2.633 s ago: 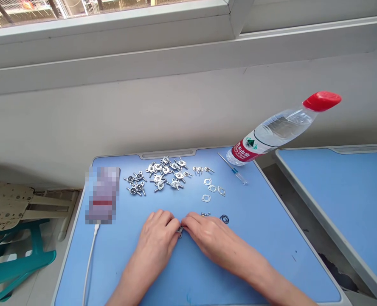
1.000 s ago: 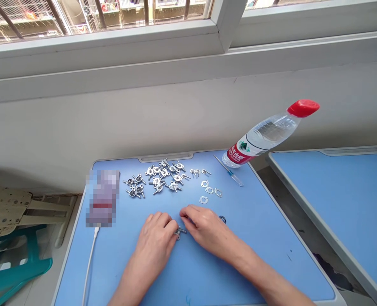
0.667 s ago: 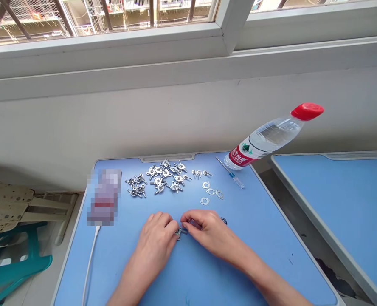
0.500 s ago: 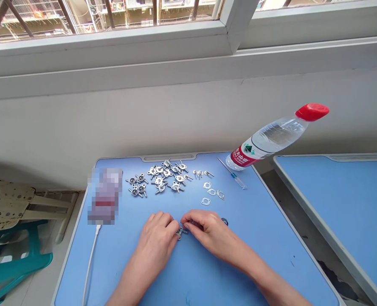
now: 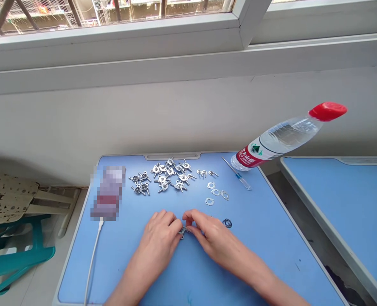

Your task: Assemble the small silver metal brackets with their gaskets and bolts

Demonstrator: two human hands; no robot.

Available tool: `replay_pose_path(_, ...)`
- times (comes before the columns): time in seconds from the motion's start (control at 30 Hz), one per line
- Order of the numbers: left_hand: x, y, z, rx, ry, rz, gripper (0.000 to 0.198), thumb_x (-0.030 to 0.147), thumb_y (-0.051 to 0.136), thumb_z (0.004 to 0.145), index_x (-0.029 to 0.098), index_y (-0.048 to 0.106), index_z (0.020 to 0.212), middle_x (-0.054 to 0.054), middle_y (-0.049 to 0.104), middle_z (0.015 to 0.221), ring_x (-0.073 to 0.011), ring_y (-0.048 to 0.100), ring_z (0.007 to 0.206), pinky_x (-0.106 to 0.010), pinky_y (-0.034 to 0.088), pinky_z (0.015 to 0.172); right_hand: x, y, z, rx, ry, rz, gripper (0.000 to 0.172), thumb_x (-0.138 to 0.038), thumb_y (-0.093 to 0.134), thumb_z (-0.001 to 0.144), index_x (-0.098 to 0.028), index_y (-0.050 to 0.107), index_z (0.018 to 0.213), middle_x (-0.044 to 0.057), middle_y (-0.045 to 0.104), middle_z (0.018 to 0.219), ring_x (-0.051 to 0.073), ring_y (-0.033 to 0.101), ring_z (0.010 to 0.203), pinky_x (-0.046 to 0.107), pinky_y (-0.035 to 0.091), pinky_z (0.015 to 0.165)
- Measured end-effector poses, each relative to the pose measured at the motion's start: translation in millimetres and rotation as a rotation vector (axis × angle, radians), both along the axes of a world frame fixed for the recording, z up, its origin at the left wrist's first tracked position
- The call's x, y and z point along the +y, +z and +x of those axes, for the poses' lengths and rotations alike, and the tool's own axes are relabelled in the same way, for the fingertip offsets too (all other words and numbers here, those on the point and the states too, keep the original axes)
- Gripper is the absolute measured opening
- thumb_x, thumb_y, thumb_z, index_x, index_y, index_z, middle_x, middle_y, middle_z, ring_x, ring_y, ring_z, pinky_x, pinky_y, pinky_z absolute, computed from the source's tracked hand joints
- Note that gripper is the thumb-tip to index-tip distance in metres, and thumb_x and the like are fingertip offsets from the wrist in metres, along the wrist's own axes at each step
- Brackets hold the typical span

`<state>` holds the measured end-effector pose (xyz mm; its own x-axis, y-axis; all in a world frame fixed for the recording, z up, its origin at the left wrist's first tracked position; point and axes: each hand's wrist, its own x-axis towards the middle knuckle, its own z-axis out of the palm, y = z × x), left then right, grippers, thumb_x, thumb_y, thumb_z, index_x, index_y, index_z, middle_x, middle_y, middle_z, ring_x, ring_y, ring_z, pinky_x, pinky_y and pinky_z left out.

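My left hand [image 5: 159, 240] and my right hand [image 5: 209, 238] meet at the middle of the blue desk. Their fingertips pinch a small metal part with short pins [image 5: 184, 231], mostly hidden by my fingers. Beyond them lies a heap of several similar silver pinned metal parts [image 5: 164, 178]. Several thin flat metal gaskets [image 5: 215, 192] lie to the right of that heap. Nearest my right hand are dark rubber O-rings [image 5: 227, 223].
A blue-handled screwdriver [image 5: 237, 175] lies by a tilted water bottle with a red cap [image 5: 279, 140]. A blurred object [image 5: 108, 193] with a white cable [image 5: 93, 263] sits at the desk's left edge. A second blue desk [image 5: 335, 204] stands right.
My right hand has come in closer, its fingertips now on the small part with my left. The whole scene has shifted slightly right in view as my head moved.
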<state>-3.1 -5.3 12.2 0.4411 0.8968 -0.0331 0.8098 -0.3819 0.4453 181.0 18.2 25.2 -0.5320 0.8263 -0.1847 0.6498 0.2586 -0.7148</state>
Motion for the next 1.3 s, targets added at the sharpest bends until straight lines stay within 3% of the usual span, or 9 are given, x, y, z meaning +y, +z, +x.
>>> replay_pose_path(0.3, -0.2, -0.5, 0.1, -0.03, -0.009, 0.028, 0.012, 0.009, 0.056, 0.092, 0.021, 0.058, 0.09, 0.0, 0.059, 0.087, -0.0192, 0.053, 0.08, -0.032, 0.044, 0.07, -2.4, -5.2, -2.1, -0.033, 0.056, 0.16, 0.027, -0.009, 0.033, 0.094, -0.023, 0.048, 0.112, 0.004, 0.07, 0.088, 0.019, 0.066, 0.076, 0.028, 0.046, 0.062)
replay_pose_path(0.47, -0.6, 0.6, 0.3, -0.025, -0.011, 0.023, 0.014, 0.007, 0.055, 0.092, 0.02, 0.058, 0.089, -0.001, 0.059, 0.086, -0.0192, 0.053, 0.079, -0.033, 0.044, 0.07, -5.2, -7.1, -4.4, -0.11, 0.115, 0.323, 0.032, -0.002, 0.03, 0.088, -0.021, 0.049, 0.105, 0.003, 0.068, 0.077, 0.018, 0.061, 0.062, 0.027, 0.039, 0.054)
replay_pose_path(0.67, -0.8, 1.8, 1.1, -0.006, -0.006, 0.009, 0.012, 0.008, 0.057, 0.092, 0.019, 0.059, 0.088, -0.001, 0.06, 0.088, -0.0198, 0.054, 0.081, -0.034, 0.045, 0.072, -5.4, -6.8, -7.9, -0.177, 0.143, 0.409, 0.037, 0.003, 0.028, 0.084, -0.02, 0.048, 0.105, 0.003, 0.064, 0.072, 0.017, 0.056, 0.057, 0.026, 0.034, 0.051)
replay_pose_path(0.97, -0.9, -0.6, 1.3, -0.023, 0.008, 0.021, 0.014, 0.008, 0.053, 0.093, 0.02, 0.058, 0.087, -0.001, 0.06, 0.087, -0.019, 0.052, 0.079, -0.033, 0.042, 0.07, -8.2, -3.4, -13.4, -0.231, 0.165, 0.329, 0.041, 0.004, 0.029, 0.081, -0.02, 0.05, 0.106, 0.007, 0.065, 0.089, 0.019, 0.059, 0.067, 0.029, 0.039, 0.057)
replay_pose_path(1.1, -0.7, 0.1, 0.7, -0.014, 0.009, 0.027, 0.016, 0.009, 0.055, 0.093, 0.02, 0.056, 0.081, 0.0, 0.058, 0.085, -0.019, 0.052, 0.079, -0.033, 0.042, 0.071, -2.5, 3.3, -3.1, -0.084, 0.043, 0.172, 0.033, -0.012, 0.04, 0.091, -0.023, 0.047, 0.121, 0.008, 0.065, 0.102, 0.021, 0.063, 0.081, 0.032, 0.047, 0.067)
replay_pose_path(1.17, -0.6, 1.4, 0.4, -0.004, 0.008, 0.011, 0.016, 0.009, 0.057, 0.091, 0.02, 0.056, 0.081, 0.0, 0.057, 0.086, -0.0191, 0.052, 0.081, -0.032, 0.042, 0.072, 1.1, 8.8, 3.8, 0.011, -0.044, 0.075, 0.033, -0.02, 0.045, 0.092, -0.025, 0.044, 0.124, 0.006, 0.063, 0.105, 0.017, 0.06, 0.076, 0.031, 0.048, 0.068)
replay_pose_path(1.3, -0.7, 2.7, -0.6, 0.009, 0.002, -0.019, 0.014, 0.009, 0.06, 0.09, 0.021, 0.056, 0.083, 0.0, 0.058, 0.089, -0.0194, 0.052, 0.083, -0.032, 0.042, 0.073, 6.6, 10.6, 7.8, 0.268, -0.221, 0.023, 0.029, -0.016, 0.038, 0.089, -0.023, 0.05, 0.114, 0.004, 0.058, 0.092, 0.015, 0.053, 0.07, 0.028, 0.046, 0.062)
